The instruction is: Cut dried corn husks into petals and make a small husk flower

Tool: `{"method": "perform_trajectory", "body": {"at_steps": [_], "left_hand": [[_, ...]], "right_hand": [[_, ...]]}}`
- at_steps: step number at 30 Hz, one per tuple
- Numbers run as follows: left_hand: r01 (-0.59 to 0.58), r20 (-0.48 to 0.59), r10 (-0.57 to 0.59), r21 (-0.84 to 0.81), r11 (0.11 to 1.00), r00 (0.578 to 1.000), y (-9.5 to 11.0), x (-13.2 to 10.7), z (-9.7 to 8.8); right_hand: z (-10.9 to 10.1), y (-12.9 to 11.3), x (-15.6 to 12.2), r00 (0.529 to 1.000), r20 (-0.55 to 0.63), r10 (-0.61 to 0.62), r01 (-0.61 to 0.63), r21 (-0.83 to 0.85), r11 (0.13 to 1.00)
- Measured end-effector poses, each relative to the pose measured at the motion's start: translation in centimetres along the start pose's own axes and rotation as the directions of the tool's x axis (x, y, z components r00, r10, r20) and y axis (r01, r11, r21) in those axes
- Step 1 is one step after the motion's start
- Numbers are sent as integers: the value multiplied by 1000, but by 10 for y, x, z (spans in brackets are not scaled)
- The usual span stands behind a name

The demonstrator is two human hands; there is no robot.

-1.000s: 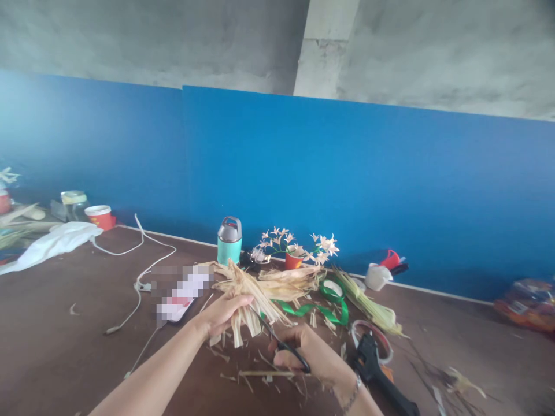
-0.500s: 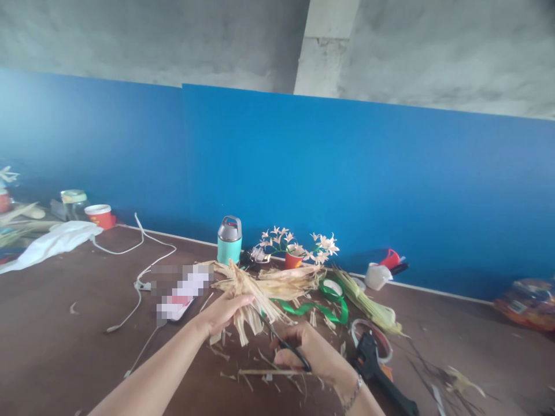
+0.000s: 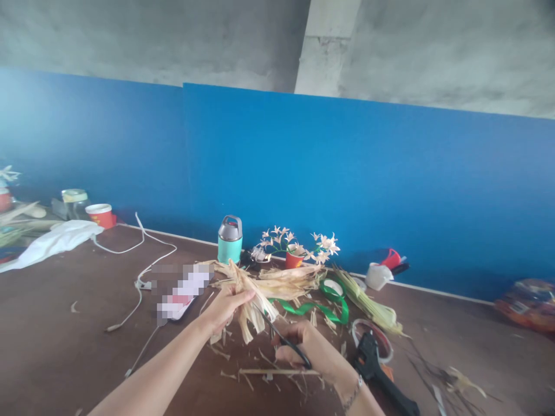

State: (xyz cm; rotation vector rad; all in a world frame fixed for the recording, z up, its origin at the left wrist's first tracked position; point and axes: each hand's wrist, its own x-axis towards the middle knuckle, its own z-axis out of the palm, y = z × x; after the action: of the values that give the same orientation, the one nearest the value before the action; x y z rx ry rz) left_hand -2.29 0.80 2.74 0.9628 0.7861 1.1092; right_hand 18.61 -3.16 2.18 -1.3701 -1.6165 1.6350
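Observation:
My left hand (image 3: 229, 305) is closed on a fanned bunch of pale dried corn husks (image 3: 251, 326), thumb on top, strips hanging down below the fingers. Black-handled scissors (image 3: 299, 355) are in my right hand (image 3: 314, 346), their blades pointing up and left to the right edge of the bunch. Whether the blades are parted is hard to make out. Behind my hands lies a pile of more husks (image 3: 295, 281). Husk scraps and a thin stick (image 3: 277, 372) are scattered on the brown table (image 3: 195, 375) beneath.
A green ribbon roll (image 3: 333, 290), a tape ring (image 3: 387, 346) and a black glue gun (image 3: 377, 370) lie to the right. At the back stand a teal flask (image 3: 229, 245) and a red cup (image 3: 294, 260) with husk flowers. A white cable (image 3: 141, 283) runs along the left.
The husk strips at the bunch's right edge, spread out toward the right before, now reach less far. Both hands have stayed nearly in place.

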Motion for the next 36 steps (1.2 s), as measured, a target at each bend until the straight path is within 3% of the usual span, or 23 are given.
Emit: {"method": "perform_trajectory", "body": {"at_steps": [10, 18, 27, 36], "left_hand": [[-17, 8, 17, 30, 999, 1000, -3, 2, -2], [-63, -45, 65, 34, 997, 997, -2, 2, -2], [-118, -112, 126, 76, 990, 986, 0, 4, -3], [-114, -99, 125, 105, 988, 987, 1, -1, 3]], "right_hand": [[-4, 3, 0, 999, 38, -29, 29, -5, 1000], [-3, 6, 2, 1000, 27, -16, 15, 45, 999], [-8, 9, -3, 979, 171, -111, 97, 90, 991], [-5, 8, 0, 988, 135, -79, 79, 11, 997]]}}
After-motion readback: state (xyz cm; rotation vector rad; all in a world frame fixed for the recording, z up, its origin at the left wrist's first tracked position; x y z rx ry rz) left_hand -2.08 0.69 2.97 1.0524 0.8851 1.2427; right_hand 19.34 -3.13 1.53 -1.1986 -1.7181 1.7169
